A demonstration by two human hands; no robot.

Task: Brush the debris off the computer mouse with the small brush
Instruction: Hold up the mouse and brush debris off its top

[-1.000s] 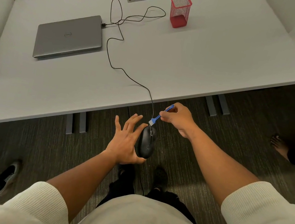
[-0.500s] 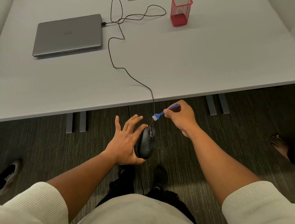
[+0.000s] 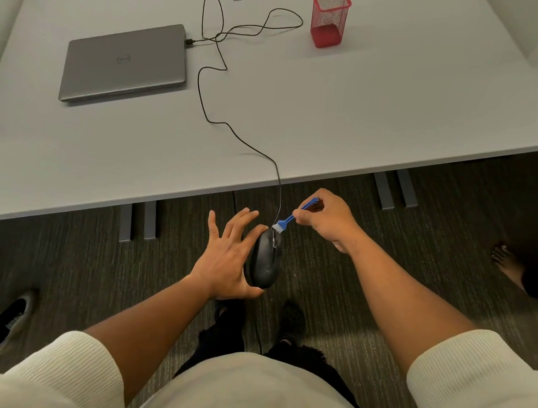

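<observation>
**Brush at the mouse's front edge**

The left hand (image 3: 225,260) cradles the mouse (image 3: 266,260) off the table, over the floor, thumb under its rear and fingers (image 3: 240,222) splayed wide, so it rests more than it is clamped. The right hand (image 3: 326,217) pinches the brush (image 3: 289,220), bristles touching the mouse's front by the cord (image 3: 207,91). A firm stroke could tip the mouse from that loose hold; bristles might snag the cord, which runs to the laptop (image 3: 125,62) on the table (image 3: 377,115).
</observation>
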